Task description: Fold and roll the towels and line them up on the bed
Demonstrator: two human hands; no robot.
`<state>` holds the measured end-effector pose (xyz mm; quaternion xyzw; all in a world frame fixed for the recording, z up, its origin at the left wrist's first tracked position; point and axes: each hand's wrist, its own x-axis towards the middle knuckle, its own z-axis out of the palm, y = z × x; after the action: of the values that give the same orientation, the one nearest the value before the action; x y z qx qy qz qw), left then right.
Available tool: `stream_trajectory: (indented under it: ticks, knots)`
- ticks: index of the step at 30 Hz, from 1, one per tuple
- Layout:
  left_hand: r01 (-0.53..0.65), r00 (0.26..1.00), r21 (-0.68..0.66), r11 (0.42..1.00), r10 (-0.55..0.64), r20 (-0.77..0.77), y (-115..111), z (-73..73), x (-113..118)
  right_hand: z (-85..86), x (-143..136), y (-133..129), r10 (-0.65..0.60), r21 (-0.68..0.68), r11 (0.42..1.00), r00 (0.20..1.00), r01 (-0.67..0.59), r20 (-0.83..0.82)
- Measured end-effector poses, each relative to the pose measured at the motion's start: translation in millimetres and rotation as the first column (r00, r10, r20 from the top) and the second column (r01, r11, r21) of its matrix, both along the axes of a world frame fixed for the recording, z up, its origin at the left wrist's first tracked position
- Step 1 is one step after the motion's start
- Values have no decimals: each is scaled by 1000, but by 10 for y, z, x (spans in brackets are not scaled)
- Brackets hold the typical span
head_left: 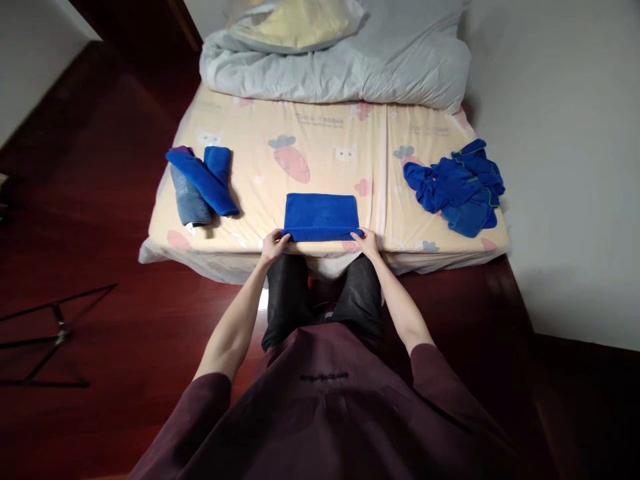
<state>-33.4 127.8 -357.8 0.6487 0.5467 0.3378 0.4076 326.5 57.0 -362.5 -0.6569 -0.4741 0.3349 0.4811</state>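
Note:
A blue towel (321,210), folded into a flat rectangle, lies on the bed near its front edge. Its near edge is turned up into a narrow band. My left hand (275,245) pinches the near left corner between thumb and fingers. At the near right corner, my right hand (367,241) grips the same band. To the left lie rolled blue cloths (218,180) stacked with a grey-blue roll (191,200). On the right sits a crumpled heap of blue cloths (460,187), some edged in green.
The bed (320,120) has a pale sheet printed with carrots. A bunched grey-white quilt (330,73) and a yellowish pillow (295,27) lie at its far end. Black tripod legs (60,333) stand on the dark red floor at left. A white wall (565,167) borders the right.

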Motion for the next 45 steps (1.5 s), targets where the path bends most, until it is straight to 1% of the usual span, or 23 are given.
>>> stream_trajectory:
  ticks: [4, 8, 13, 16, 19, 23, 27, 31, 34, 37, 41, 45]
  knots:
    - [-32, 999, 28, 999, 33, -35, 5, 40, 31, -43, 6, 34, -13, 17, 1000, 1000, 13, -4]
    - [-67, 995, 5, 998, 68, -78, -25, 67, 20, -69, 69, 12, -47, -38, 998, 996, 50, 77]
    - [-121, 979, -43, 992, 112, -170, -73, 60, -4, -93, 120, -52, -14, -61, 998, 982, 26, 190]
    - [-121, 968, -54, 991, 106, -227, -78, 58, -7, -97, 119, -74, -25, -80, 996, 966, 48, 258]
    - [-106, 962, -61, 992, 87, -259, -63, 61, -11, -98, 113, -81, -30, -80, 995, 961, 54, 274]
    - [-126, 961, -82, 989, 101, -258, -33, 55, -9, -98, 110, -93, -43, -59, 997, 967, 59, 253]
    - [-146, 959, -104, 984, 114, -260, -30, 37, -1, -90, 108, -125, -37, -30, 999, 983, 43, 182]
    - [-136, 959, -70, 988, 114, -259, -73, 26, 1, -77, 104, -146, -36, -38, 998, 993, 41, 116]
    - [-167, 957, -52, 985, 149, -248, -105, 28, 2, -70, 114, -147, -34, -61, 997, 995, 40, 90]
    - [-203, 955, -63, 977, 183, -233, -111, 29, 9, -69, 137, -147, -14, -55, 998, 998, 17, 55]
    - [-218, 954, -62, 974, 200, -223, -99, 23, 27, -95, 165, -146, -1, -56, 998, 1000, 2, 8]
    - [-231, 950, -58, 971, 213, -227, -97, 14, 40, -151, 179, -131, -31, -38, 999, 1000, 31, 6]
